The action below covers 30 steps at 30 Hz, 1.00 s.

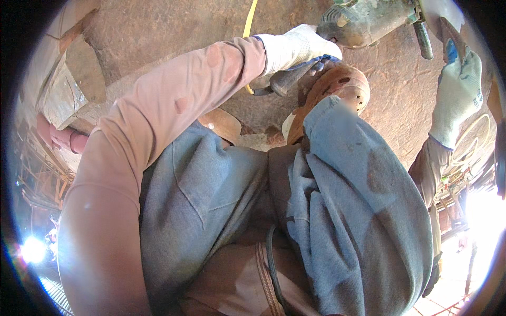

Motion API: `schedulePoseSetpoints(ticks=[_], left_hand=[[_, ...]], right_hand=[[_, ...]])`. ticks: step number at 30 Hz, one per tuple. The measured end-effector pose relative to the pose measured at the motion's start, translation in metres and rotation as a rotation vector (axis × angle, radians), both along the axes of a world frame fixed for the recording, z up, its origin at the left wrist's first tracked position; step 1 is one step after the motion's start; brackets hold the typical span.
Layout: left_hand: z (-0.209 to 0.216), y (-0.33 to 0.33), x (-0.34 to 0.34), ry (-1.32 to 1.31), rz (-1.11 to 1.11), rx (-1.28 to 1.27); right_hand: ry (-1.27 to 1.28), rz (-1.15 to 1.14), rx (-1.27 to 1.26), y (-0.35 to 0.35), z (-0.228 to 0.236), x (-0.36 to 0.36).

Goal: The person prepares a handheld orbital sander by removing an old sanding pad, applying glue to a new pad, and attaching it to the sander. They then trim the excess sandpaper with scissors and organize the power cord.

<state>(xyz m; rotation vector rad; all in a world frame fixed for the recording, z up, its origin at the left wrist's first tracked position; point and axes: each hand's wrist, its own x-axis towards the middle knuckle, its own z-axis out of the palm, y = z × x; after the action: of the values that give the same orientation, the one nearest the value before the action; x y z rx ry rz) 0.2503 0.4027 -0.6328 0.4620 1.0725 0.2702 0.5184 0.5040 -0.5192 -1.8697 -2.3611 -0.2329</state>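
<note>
My left hand [305, 46], in a white glove with a blue palm, is closed around the rear handle of a large worn green-grey power tool [356, 23], which looks like an angle grinder. Its dark handle end [287, 79] points back toward my feet, and a dark side grip [423, 39] sticks out near its front. At the upper right, my gloved right hand [459, 92] is raised beside a pale grey rounded part [443, 13] at the tool's front. Its fingers are bent around something brownish and flat that I cannot make out; the picture's rim cuts off the rest.
Beneath the tool lies a rusty brown metal surface [174, 26]. A yellow cord [250, 18] runs past my left wrist. My brown shoes [342, 84] are close to the handle. Pale looped cable [472, 139] lies at right, a cracked block [60, 95] at left.
</note>
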Motion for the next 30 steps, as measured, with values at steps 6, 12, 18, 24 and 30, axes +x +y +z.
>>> schedulePoseSetpoints(ticks=[6, 12, 18, 24, 30], left_hand=[[0.002, 0.004, 0.002, 0.005, -0.031, -0.061], [-0.004, 0.0, 0.007, -0.088, 0.107, -0.079], [-0.001, 0.0, 0.006, -0.011, 0.05, -0.058], [-0.012, -0.005, 0.01, -0.026, 0.079, -0.072], [-0.001, 0.003, 0.004, -0.006, 0.082, -0.076]], right_hand=[[0.045, 0.102, 0.117, -0.002, 0.0, -0.012], [0.074, -0.06, 0.049, -0.014, 0.013, -0.043], [0.217, -0.144, 0.008, -0.022, 0.011, -0.052], [0.309, -0.2, -0.091, -0.022, 0.016, -0.061], [0.135, -0.119, 0.085, -0.015, 0.072, -0.045]])
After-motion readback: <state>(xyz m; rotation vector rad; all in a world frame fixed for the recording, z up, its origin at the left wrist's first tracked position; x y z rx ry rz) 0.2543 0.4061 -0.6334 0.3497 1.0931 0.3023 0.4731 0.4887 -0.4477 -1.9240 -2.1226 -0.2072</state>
